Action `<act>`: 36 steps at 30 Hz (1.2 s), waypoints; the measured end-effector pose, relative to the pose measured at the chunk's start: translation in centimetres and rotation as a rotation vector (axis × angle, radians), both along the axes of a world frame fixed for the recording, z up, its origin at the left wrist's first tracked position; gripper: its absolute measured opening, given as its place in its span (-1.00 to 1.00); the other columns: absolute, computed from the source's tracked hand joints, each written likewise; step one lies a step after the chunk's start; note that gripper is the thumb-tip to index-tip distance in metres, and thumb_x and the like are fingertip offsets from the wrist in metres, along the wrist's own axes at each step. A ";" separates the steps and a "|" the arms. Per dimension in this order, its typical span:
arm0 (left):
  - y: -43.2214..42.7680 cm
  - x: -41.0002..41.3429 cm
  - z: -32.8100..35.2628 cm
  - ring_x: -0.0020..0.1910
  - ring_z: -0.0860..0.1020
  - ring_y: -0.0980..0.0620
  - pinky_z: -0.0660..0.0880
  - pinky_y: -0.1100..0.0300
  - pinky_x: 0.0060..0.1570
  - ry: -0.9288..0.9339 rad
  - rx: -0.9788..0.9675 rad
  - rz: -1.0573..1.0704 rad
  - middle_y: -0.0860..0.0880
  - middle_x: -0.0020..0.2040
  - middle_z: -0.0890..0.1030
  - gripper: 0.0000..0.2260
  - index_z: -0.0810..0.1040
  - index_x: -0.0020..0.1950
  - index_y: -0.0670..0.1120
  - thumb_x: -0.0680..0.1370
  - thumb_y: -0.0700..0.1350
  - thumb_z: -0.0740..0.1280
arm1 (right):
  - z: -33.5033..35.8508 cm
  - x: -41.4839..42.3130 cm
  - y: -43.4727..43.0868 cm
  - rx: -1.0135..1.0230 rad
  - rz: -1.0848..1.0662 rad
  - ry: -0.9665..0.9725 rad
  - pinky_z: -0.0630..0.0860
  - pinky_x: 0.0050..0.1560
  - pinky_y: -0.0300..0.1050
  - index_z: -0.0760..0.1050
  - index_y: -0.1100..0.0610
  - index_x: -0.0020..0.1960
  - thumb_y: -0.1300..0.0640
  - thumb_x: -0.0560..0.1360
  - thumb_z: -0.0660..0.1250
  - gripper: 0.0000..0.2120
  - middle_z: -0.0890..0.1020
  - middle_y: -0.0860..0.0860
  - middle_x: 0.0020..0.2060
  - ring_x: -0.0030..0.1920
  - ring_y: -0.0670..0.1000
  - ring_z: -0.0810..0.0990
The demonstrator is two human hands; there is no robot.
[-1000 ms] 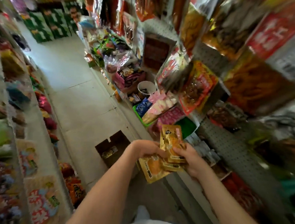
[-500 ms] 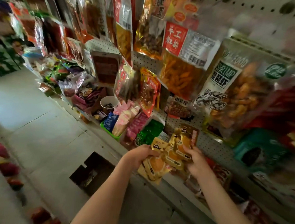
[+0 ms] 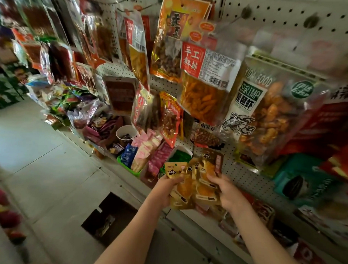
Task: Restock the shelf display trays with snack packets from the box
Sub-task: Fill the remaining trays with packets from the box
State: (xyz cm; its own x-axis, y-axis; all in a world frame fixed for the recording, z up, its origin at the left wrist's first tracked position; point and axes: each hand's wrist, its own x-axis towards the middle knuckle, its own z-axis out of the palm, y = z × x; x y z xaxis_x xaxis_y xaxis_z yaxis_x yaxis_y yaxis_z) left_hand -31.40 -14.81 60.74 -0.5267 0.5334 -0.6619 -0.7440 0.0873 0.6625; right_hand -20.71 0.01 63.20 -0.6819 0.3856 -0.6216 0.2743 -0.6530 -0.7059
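Both my hands hold a bunch of small yellow-brown snack packets [image 3: 194, 184] in front of the shelf. My left hand [image 3: 166, 188] grips the left side of the bunch, with one packet sticking up above its fingers. My right hand [image 3: 227, 191] grips the right side, fingers curled round several packets. Just behind the bunch stands a display tray [image 3: 180, 150] with green packets in it. The open cardboard box [image 3: 107, 218] sits on the floor below my left forearm, dark inside, with a few packets showing.
A green tray [image 3: 127, 166] with blue and pink packets and a white cup [image 3: 126, 132] stand left of my hands. Large snack bags [image 3: 267, 116] hang from the pegboard above. More packets lie on the shelf at right. Grey tiled floor [image 3: 48, 166] spreads to the left.
My view has swung from the aisle up to the pegboard. Both hands have carried the packets up and closer to the shelf trays, still holding them together.
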 end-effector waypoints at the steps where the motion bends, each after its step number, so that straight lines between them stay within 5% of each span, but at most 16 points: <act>1: 0.1 0.2 0.1 0.04 0.64 -0.24 0.52 -0.25 0.12 0.000 0.019 -0.014 -0.23 0.05 0.67 -0.78 0.51 0.18 -0.15 0.55 -0.26 0.34 | -0.3 -0.3 -0.2 0.011 -0.024 -0.007 0.58 -0.16 0.11 0.45 0.23 0.25 0.31 0.50 0.33 -0.68 0.67 0.21 -0.04 -0.05 0.23 0.65; 6: 0.2 0.6 0.2 0.05 0.64 -0.25 0.54 -0.23 0.09 -0.046 0.072 -0.018 -0.24 0.09 0.65 -0.71 0.47 0.27 -0.17 0.55 -0.22 0.34 | -1.1 -0.1 -0.7 0.006 -0.071 -0.071 0.56 -0.20 0.12 0.43 0.18 0.20 0.36 0.53 0.27 -0.73 0.63 0.19 -0.01 -0.03 0.22 0.62; 11: 0.9 0.7 -0.1 0.07 0.62 -0.24 0.51 -0.19 0.11 -0.179 0.064 0.037 -0.24 0.08 0.66 -0.57 0.54 0.23 -0.18 0.63 0.14 0.14 | -1.4 0.9 0.4 0.024 -0.110 -0.103 0.57 -0.10 0.20 0.45 0.19 0.21 0.36 0.51 0.29 -0.71 0.64 0.21 0.04 0.02 0.25 0.62; 14: 1.1 0.7 0.0 0.03 0.63 -0.22 0.53 -0.12 -0.01 -0.204 0.021 0.061 -0.23 0.05 0.67 -0.58 0.56 0.22 -0.17 0.65 0.12 0.13 | -1.3 1.9 1.5 0.063 -0.142 -0.084 0.55 0.01 0.21 0.49 0.20 0.13 0.35 0.51 0.29 -0.79 0.64 0.19 0.01 0.04 0.24 0.61; 22: 2.4 1.8 0.6 -0.02 0.65 -0.15 0.53 -0.08 -0.02 -0.210 0.021 -0.164 -0.18 -0.05 0.70 -0.54 0.59 0.08 -0.16 0.63 0.18 0.09 | -1.7 2.6 1.1 0.128 -0.015 -0.003 0.57 -0.08 0.08 0.47 0.21 0.20 0.37 0.52 0.27 -0.73 0.64 0.19 0.02 0.01 0.20 0.62; 26: 3.2 2.6 1.0 -0.01 0.67 -0.13 0.62 0.01 -0.14 -0.070 0.007 -0.282 -0.16 0.03 0.69 -0.58 0.53 0.25 -0.16 0.58 0.13 0.25 | -1.9 1.8 -0.4 0.107 0.013 0.048 0.57 -0.16 0.02 0.46 0.14 0.16 0.38 0.54 0.24 -0.75 0.65 0.17 0.01 -0.03 0.15 0.64; 30: 3.3 3.1 0.5 -0.02 0.67 -0.15 0.62 0.00 -0.14 -0.013 0.026 -0.234 -0.18 0.02 0.69 -0.69 0.51 0.25 -0.17 0.57 -0.05 0.34 | -2.1 1.6 -0.7 0.103 0.066 0.061 0.59 -0.12 0.03 0.47 0.16 0.23 0.39 0.53 0.23 -0.69 0.65 0.18 0.05 0.02 0.18 0.65; 36: 3.6 3.4 0.3 -0.03 0.67 -0.17 0.62 -0.03 -0.14 -0.036 0.037 -0.169 -0.20 0.03 0.68 -0.66 0.52 0.24 -0.17 0.57 0.02 0.32 | -1.7 1.7 -0.2 0.111 0.154 0.053 0.60 -0.14 -0.02 0.40 0.18 0.32 0.42 0.53 0.22 -0.61 0.64 0.19 0.08 0.02 0.15 0.66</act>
State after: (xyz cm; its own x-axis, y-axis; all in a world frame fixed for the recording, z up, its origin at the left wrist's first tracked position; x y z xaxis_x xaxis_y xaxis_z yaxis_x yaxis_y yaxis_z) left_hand -28.05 -11.22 61.01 -0.4032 0.6371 -0.6569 -0.7443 0.1893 0.6405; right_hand -19.00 -0.18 61.46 -0.7685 0.3381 -0.5432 0.3259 -0.5237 -0.7871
